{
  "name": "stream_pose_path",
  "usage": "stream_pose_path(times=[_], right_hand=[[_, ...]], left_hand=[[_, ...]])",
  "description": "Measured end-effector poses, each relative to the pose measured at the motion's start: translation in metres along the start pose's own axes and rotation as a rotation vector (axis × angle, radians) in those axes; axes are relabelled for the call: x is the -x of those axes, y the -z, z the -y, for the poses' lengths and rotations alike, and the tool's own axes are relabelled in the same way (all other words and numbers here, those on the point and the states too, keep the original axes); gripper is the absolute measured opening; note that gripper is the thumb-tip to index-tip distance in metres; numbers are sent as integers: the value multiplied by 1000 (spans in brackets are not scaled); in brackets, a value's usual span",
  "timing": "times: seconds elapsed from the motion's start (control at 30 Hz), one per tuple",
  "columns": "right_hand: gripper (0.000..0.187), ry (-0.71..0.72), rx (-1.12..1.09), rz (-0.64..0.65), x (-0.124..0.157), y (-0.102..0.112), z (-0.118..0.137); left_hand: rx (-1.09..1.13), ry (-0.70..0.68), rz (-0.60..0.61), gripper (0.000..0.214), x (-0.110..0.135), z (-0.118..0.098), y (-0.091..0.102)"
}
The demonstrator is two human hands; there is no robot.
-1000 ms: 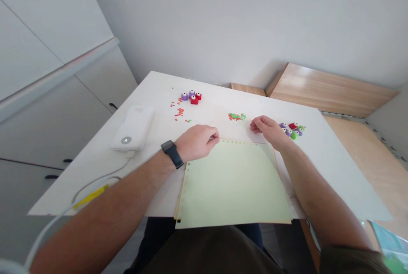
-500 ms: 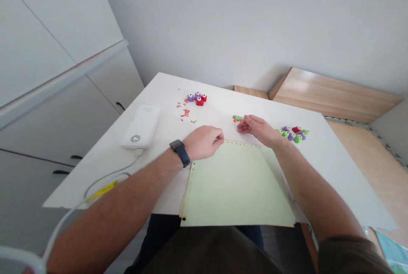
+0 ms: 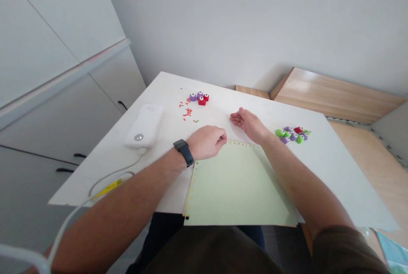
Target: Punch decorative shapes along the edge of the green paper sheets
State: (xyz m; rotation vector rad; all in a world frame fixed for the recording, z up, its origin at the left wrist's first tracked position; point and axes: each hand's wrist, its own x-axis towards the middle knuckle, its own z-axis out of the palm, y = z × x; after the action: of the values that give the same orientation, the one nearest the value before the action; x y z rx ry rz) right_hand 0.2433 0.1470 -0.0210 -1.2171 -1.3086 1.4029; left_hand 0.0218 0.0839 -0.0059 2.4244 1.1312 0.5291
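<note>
My left hand (image 3: 208,142), with a dark watch on its wrist, is curled closed over the top left corner of a pale green paper sheet (image 3: 236,185). What its fingers hold, if anything, is hidden. Small shapes are punched along the sheet's top and left edges. Beyond the top edge my right hand (image 3: 248,124) rests on its side, fingers stretched and slightly cupped, palm facing left. The green and orange paper bits seen there earlier are hidden by it. Loose orange paper bits (image 3: 188,112) lie to the left, below small purple and red craft punches (image 3: 202,100).
More green, purple and red punches (image 3: 293,134) stand on the right of the white table (image 3: 334,172). A white power bank (image 3: 145,125) with a cable and yellow tag (image 3: 110,187) lies at left. A wooden shelf (image 3: 334,91) borders the back right.
My right hand has moved left and slightly away from me, over where the green and orange bits lay, and those bits no longer show. My left hand stays curled at the sheet's corner.
</note>
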Motion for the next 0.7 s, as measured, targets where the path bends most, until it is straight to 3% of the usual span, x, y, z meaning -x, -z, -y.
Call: stream_pose_path(times=[0.1,0.33,0.53,0.7], right_hand=[[50,6,18,-124,-9,10,-2],[49,67,24,-179,-8,39,10],[44,-42,186,-510,-18,59,-5],[51,-12,142,-460,-29,48,-13]], left_hand=[[-3,10,6,20,0,0,-1],[-7,0,6,20,0,-2,0],[1,-3,-2,20,0,-1,-2],[-5,-14,1,21,0,0,-3]])
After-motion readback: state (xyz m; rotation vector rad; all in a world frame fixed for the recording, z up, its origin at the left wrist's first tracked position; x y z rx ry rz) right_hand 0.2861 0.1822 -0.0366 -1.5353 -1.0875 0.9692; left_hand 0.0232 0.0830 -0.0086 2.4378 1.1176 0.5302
